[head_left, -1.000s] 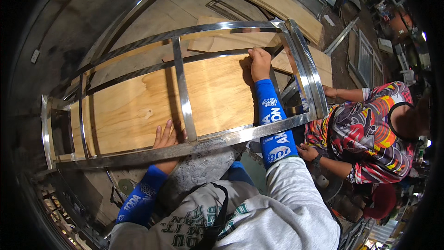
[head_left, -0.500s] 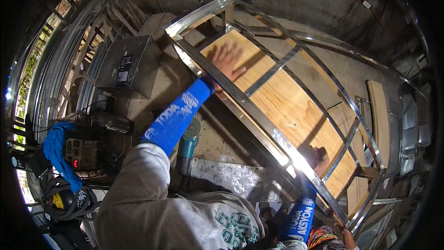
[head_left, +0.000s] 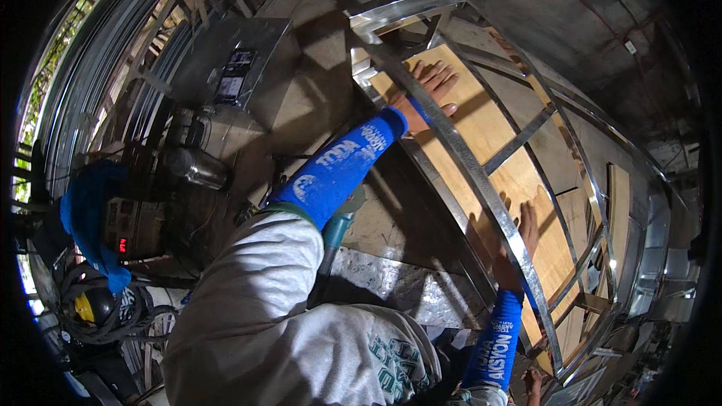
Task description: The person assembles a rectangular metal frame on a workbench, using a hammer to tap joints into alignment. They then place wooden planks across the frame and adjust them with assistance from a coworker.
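A plywood panel [head_left: 523, 180] lies inside a long, shiny metal frame [head_left: 489, 199] made of square tubing. My left hand [head_left: 427, 98] rests flat on the panel's far end, fingers spread, with its wrist beneath the frame's near upper bar. Farther along the same panel is my right hand [head_left: 519, 244], fingers stretched out on the wood and partly covered by that bar. Neither hand grips anything. At the lower right, close to the frame's near end, another person's hand [head_left: 534, 383] shows.
On the floor left of the frame lie a teal angle grinder [head_left: 336, 231] and a pale metal sheet [head_left: 398, 278]. A dark metal box [head_left: 267, 53] stands beyond. At left are a machine with a red display [head_left: 128, 229], a blue cloth [head_left: 94, 210] and coiled cable [head_left: 143, 331].
My view has shifted, so the frame sits farther right in it. My right hand has moved from beside the near bar farther onto the panel, its fingers now extended. My left hand stays on the wood.
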Demonstrator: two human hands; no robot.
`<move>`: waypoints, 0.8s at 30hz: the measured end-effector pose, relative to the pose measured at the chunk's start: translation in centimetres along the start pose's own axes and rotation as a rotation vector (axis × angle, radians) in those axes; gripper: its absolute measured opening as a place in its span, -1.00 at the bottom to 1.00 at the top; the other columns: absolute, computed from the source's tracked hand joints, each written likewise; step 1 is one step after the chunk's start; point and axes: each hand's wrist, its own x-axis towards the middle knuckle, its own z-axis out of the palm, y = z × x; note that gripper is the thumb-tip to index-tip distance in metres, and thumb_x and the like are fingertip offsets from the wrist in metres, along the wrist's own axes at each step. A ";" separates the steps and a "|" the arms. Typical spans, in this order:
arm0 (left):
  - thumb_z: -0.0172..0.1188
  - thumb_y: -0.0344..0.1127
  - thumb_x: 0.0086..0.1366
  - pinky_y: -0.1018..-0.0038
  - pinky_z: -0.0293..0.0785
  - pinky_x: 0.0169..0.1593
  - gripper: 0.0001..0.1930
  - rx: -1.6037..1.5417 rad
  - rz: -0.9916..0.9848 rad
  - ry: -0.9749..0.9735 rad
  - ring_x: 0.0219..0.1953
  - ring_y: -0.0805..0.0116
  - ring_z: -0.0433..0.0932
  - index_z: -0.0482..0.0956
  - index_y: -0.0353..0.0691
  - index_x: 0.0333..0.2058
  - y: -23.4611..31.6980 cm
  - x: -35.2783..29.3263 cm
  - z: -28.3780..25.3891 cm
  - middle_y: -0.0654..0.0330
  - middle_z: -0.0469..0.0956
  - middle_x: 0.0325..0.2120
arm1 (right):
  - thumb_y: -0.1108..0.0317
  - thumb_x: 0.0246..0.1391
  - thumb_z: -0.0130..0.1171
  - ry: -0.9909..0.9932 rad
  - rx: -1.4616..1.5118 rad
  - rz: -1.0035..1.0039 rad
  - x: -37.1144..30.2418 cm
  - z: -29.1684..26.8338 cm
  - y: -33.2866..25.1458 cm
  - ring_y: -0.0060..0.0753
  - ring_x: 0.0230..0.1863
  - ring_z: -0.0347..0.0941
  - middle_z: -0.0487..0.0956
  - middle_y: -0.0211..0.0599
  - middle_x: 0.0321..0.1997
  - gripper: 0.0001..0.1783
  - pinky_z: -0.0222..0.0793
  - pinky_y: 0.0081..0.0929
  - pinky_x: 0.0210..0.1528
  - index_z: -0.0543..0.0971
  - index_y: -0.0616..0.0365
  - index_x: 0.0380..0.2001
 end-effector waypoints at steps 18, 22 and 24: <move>0.18 -0.03 0.35 -0.01 0.15 0.40 -0.36 0.074 0.303 -0.097 0.38 -0.19 0.23 0.38 -0.28 0.29 -7.3 -1.7 -0.7 -0.16 0.30 0.31 | -0.02 0.19 0.17 -0.087 -0.283 0.241 -8.6 0.3 0.1 0.16 0.53 0.02 0.26 0.16 0.43 -0.25 -0.20 0.18 0.52 0.35 0.24 0.30; 0.63 0.00 -0.31 0.01 -0.06 0.50 0.39 0.219 0.247 -0.384 0.50 -0.13 -0.05 -0.04 -0.25 0.47 -8.3 -3.4 -2.8 -0.11 0.03 0.45 | -0.08 -0.01 0.34 -0.087 -0.317 0.389 -17.8 -2.9 3.5 0.19 0.52 -0.04 0.20 0.08 0.43 0.04 -0.31 0.23 0.52 0.17 0.27 0.40; 0.51 0.03 -0.10 -0.05 -0.13 0.51 0.19 0.363 0.438 -0.296 0.51 -0.18 -0.09 0.05 -0.21 0.45 -7.8 -3.4 -3.0 -0.11 0.00 0.46 | -0.10 -0.10 0.40 -0.056 -0.456 0.474 -21.6 -3.6 5.9 0.13 0.58 -0.17 0.01 0.06 0.54 0.26 -0.36 0.21 0.54 -0.04 0.31 0.47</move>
